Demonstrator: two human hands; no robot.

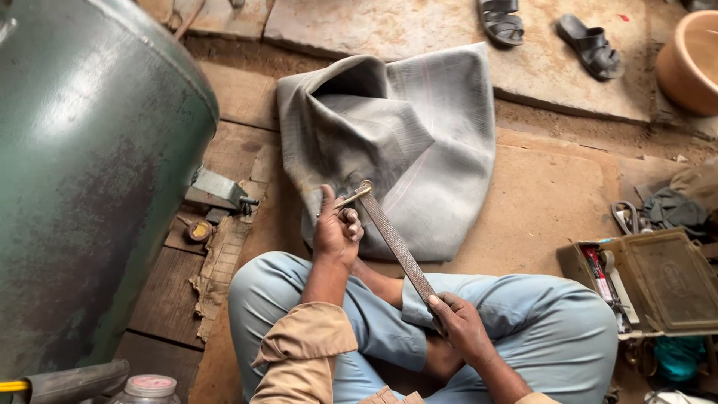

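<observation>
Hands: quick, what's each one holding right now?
Left hand: closed on the tip of the long grey metal rasp.
Right hand: closed on the rasp's lower end.

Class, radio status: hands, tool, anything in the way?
Left hand gripping rasp tip on grey rubber tube. Right hand holding its handle end. Nothing blocking.
</observation>
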